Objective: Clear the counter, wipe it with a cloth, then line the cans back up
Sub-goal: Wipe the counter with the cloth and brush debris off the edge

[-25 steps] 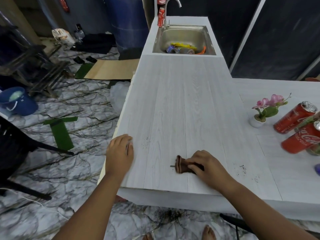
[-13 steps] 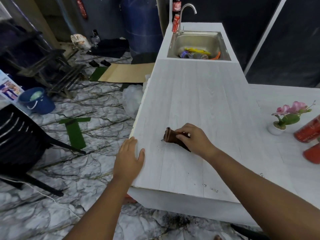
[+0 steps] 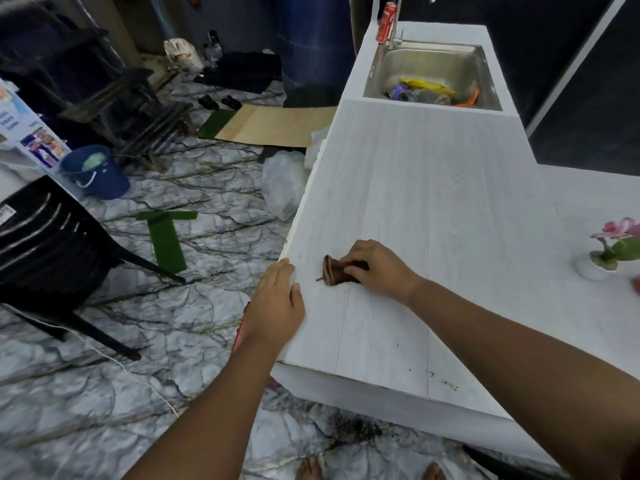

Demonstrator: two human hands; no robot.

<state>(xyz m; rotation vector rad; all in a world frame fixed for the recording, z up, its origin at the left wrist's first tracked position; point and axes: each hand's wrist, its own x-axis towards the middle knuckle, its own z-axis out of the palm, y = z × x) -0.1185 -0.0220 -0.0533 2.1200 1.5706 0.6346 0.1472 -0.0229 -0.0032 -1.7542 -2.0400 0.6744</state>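
A folded brown cloth lies on the white wood-grain counter, close to its left edge. My right hand grips the cloth and holds it down on the surface. My left hand rests flat on the counter's left edge with straight fingers, a short way left of the cloth. Dark crumbs dot the counter near its front edge. One red can stands beside the tap at the far end. A sliver of another red can shows at the right border.
A steel sink at the far end holds several wrappers and scraps. A small white pot with pink flowers stands at the right. A black chair, a blue bucket and cardboard are on the marble floor to the left.
My right hand has swept the cloth leftwards and away from me, towards the counter's left edge. My left hand stays on that edge. The view has turned left, so the cans at the right have mostly left it.
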